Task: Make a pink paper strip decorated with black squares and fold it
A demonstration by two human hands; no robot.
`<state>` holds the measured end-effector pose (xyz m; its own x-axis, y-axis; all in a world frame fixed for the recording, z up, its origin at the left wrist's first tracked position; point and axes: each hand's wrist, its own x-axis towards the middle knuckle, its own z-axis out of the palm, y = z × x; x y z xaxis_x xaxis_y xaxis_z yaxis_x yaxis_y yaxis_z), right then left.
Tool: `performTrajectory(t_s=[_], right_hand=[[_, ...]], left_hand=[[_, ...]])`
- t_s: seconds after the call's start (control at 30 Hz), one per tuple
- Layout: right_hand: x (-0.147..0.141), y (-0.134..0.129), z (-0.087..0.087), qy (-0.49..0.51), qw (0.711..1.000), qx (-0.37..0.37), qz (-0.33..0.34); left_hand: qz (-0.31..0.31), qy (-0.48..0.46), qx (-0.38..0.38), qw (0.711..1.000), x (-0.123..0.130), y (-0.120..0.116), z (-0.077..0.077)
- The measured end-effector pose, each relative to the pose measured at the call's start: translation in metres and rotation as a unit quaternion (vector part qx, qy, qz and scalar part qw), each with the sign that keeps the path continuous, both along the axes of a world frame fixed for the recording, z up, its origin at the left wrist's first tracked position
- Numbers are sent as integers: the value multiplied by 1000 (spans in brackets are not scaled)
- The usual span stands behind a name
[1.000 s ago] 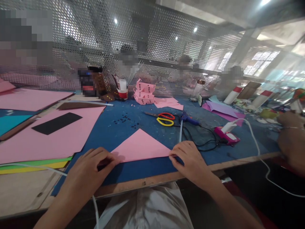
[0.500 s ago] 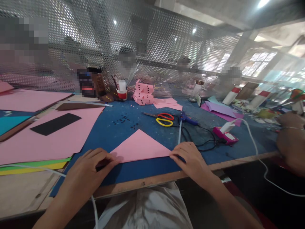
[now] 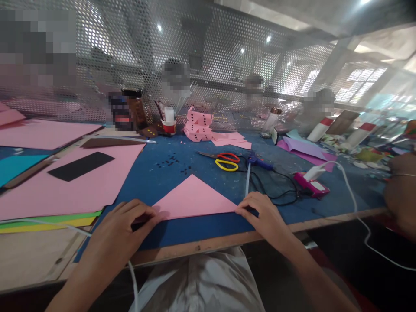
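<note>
A pink paper triangle lies on the blue table mat with its peak pointing away from me. My left hand pinches its left corner between thumb and fingers. At the right corner my right hand holds the paper in a similar pinch. Beyond the triangle are scissors with one red and one yellow handle, and a blue glue gun with a glue stick in it. Small black paper bits are scattered behind the triangle.
Large pink sheets with a black strip lie at left. Behind stand a pink dotted paper piece, a red-white cup and a glass jar. A magenta power adapter with cables sits at right, near another person's arm.
The view has shifted slightly, so the table's things appear a little further right and higher. Both hands still hold the triangle's corners, with no other clear movement.
</note>
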<state>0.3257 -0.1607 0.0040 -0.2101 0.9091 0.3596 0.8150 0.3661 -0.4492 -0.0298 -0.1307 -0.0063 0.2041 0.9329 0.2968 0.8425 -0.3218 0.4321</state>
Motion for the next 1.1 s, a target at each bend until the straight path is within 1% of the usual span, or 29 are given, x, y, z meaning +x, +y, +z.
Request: performTrajectory(t_s=[0.2,0.37,0.57,0.7,0.83,1.0,1.1], right_hand=[[2,1,-2,22,999,-25,4],[3,2,-3,23,999,-24,8],[3,2,-3,22,999,-22,10],[3,1,-3,26,999,-24,11],[3,2,-2,26,999,-25,12],[2,2,-1,26,999,-24,10],[1,2,-1,26,999,-25,7]], left_hand=[[-4,-13,-8,1000,0,-2,5],[5,-10,11,1000,1,-4,7],[3,0,-2,1000,-5,-7,11],[14,-2,-12,1000,-9,-8,11],[18,-1,-14,1000,-8,-8,13],[38,14,-18,999,-6,-9,15],[31,19,-12,999,-7,-9,14]])
